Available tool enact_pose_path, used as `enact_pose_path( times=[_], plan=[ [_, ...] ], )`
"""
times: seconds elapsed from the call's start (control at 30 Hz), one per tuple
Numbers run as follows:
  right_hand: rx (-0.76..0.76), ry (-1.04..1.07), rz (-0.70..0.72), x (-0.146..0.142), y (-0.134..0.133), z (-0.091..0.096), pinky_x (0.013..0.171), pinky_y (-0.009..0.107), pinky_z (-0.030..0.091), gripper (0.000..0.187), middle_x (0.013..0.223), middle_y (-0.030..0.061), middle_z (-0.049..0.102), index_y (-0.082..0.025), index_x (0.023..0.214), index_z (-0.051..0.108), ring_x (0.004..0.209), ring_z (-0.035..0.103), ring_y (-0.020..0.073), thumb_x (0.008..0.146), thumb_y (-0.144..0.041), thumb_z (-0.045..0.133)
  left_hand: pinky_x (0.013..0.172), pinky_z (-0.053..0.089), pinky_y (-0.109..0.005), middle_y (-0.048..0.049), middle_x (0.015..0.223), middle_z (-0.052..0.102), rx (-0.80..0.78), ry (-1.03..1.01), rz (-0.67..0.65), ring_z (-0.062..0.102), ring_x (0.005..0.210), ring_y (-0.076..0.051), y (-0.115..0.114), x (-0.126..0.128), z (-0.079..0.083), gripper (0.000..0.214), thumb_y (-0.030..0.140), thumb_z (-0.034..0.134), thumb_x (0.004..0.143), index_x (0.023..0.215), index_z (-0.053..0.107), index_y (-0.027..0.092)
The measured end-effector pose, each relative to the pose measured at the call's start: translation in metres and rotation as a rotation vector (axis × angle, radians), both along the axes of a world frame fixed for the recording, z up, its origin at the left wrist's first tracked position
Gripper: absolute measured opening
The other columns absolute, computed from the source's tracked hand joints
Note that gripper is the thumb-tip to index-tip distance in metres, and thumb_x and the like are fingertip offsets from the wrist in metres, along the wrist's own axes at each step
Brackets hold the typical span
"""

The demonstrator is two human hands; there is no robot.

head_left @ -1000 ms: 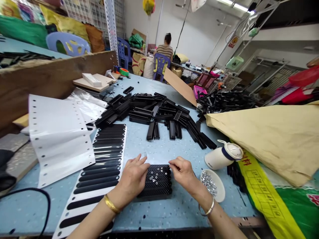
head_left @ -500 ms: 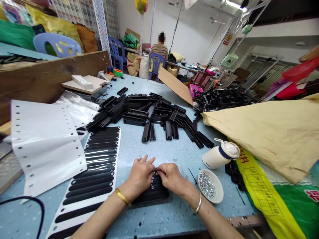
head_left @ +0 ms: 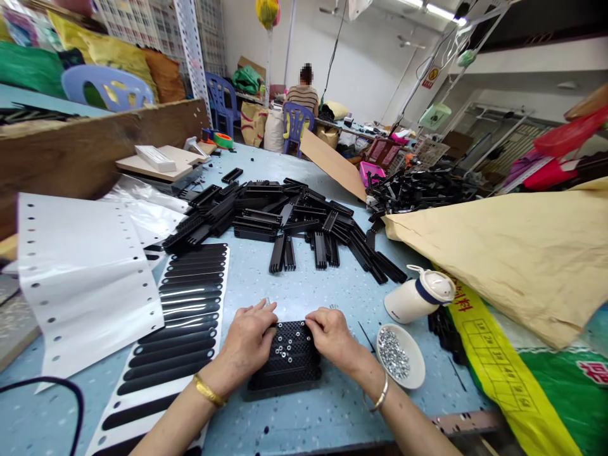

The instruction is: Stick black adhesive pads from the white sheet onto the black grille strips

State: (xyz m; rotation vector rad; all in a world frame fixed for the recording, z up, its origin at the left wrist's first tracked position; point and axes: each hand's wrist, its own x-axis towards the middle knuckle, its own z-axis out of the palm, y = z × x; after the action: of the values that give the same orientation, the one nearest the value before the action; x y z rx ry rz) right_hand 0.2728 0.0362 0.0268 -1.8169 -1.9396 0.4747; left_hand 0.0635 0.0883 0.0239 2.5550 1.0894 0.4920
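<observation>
In front of me lies a black block with a dimpled top (head_left: 297, 367), and several small silver nuts (head_left: 284, 348) are scattered over its upper part. My left hand (head_left: 251, 332) rests against the block's left side, fingers stretched out and thumb along its edge. At the block's far right corner, my right hand (head_left: 330, 329) has thumb and forefinger pinched together; whatever is between them is too small to make out. A white bowl (head_left: 418, 358) of small silver metal pieces (head_left: 393, 353) stands right of my right hand.
Black slotted strips (head_left: 266, 215) are heaped across the table behind the block. To the left lie a sheet of black strips (head_left: 173, 316) and a white punched sheet (head_left: 85, 266). A cream bottle (head_left: 408, 301) stands right, beside brown paper (head_left: 513, 247). A person (head_left: 303, 95) sits far back.
My hands have moved apart, the left one shifting left to the block's edge. The block's top and the nuts on it now show between them.
</observation>
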Motion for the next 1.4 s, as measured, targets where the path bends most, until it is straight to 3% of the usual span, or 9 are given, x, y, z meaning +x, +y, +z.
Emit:
enact_pose_path(
  times=[0.17, 0.27, 0.4, 0.53, 0.67, 0.87, 1.07, 1.4],
  plan=[
    [0.053, -0.006, 0.071, 0.008, -0.019, 0.007, 0.076, 0.027, 0.05, 0.03, 0.092, 0.0077, 0.074, -0.017, 0.109, 0.07, 0.083, 0.068, 0.0184, 0.09, -0.01, 0.048, 0.088, 0.05, -0.055, -0.013, 0.125, 0.067, 0.156, -0.032, -0.042, 0.059, 0.119, -0.036, -0.009, -0.008, -0.004, 0.041, -0.001, 0.044, 0.078, 0.107, 0.067, 0.018],
    [0.07, -0.16, 0.171, 0.006, -0.026, 0.009, 0.068, 0.028, 0.047, 0.036, 0.083, 0.0069, 0.071, -0.018, 0.115, 0.067, 0.073, 0.065, 0.0187, 0.089, -0.007, 0.043, 0.092, 0.045, -0.061, -0.0132, 0.13, 0.064, 0.207, 0.061, -0.084, 0.054, 0.123, -0.041, -0.014, -0.008, -0.002, 0.049, -0.004, 0.043, 0.073, 0.11, 0.067, 0.016],
    [0.063, -0.375, 0.246, 0.003, -0.027, 0.008, 0.06, 0.029, 0.04, 0.04, 0.079, 0.0071, 0.067, -0.016, 0.12, 0.063, 0.066, 0.06, 0.0186, 0.087, -0.004, 0.042, 0.096, 0.042, -0.06, -0.0143, 0.13, 0.064, 0.209, 0.133, -0.084, 0.051, 0.125, -0.042, -0.019, -0.009, 0.0, 0.05, -0.003, 0.044, 0.074, 0.114, 0.067, 0.014],
    [0.067, -0.491, 0.307, 0.003, -0.025, 0.013, 0.059, 0.031, 0.034, 0.043, 0.079, 0.0071, 0.063, -0.014, 0.12, 0.061, 0.066, 0.055, 0.0195, 0.082, -0.001, 0.044, 0.1, 0.039, -0.058, -0.0177, 0.129, 0.062, 0.221, 0.152, -0.086, 0.048, 0.127, -0.04, -0.021, -0.009, -0.001, 0.051, -0.003, 0.046, 0.073, 0.117, 0.066, 0.014],
    [0.06, -0.55, 0.361, 0.003, -0.021, 0.022, 0.062, 0.033, 0.032, 0.032, 0.081, 0.0077, 0.061, -0.016, 0.108, 0.062, 0.071, 0.053, 0.0217, 0.083, -0.004, 0.047, 0.1, 0.039, -0.056, -0.0179, 0.126, 0.063, 0.21, 0.158, -0.13, 0.047, 0.128, -0.038, -0.02, -0.008, 0.001, 0.05, -0.004, 0.045, 0.073, 0.117, 0.065, 0.011],
    [0.029, -0.594, 0.385, 0.014, -0.022, 0.027, 0.064, 0.034, 0.03, 0.024, 0.08, 0.0077, 0.061, -0.017, 0.098, 0.062, 0.07, 0.05, 0.021, 0.081, -0.005, 0.049, 0.1, 0.039, -0.053, -0.0148, 0.125, 0.064, 0.201, 0.125, -0.195, 0.049, 0.128, -0.034, -0.016, -0.011, -0.002, 0.055, -0.006, 0.043, 0.072, 0.12, 0.061, 0.012],
    [0.016, -0.579, 0.335, 0.028, -0.029, 0.024, 0.063, 0.033, 0.029, 0.038, 0.078, 0.0066, 0.061, -0.017, 0.109, 0.063, 0.07, 0.052, 0.0201, 0.076, -0.001, 0.05, 0.098, 0.041, -0.052, -0.0166, 0.124, 0.065, 0.206, 0.096, -0.201, 0.053, 0.124, -0.033, -0.016, -0.012, -0.005, 0.053, -0.005, 0.043, 0.073, 0.12, 0.059, 0.013],
    [0.05, -0.521, 0.37, 0.032, -0.028, 0.016, 0.062, 0.032, 0.032, 0.039, 0.077, 0.0051, 0.064, -0.016, 0.111, 0.064, 0.069, 0.054, 0.0194, 0.079, 0.001, 0.048, 0.098, 0.041, -0.05, -0.0182, 0.127, 0.063, 0.212, 0.098, -0.237, 0.056, 0.122, -0.031, -0.013, -0.014, -0.009, 0.055, -0.004, 0.043, 0.072, 0.122, 0.057, 0.012]
  ],
)
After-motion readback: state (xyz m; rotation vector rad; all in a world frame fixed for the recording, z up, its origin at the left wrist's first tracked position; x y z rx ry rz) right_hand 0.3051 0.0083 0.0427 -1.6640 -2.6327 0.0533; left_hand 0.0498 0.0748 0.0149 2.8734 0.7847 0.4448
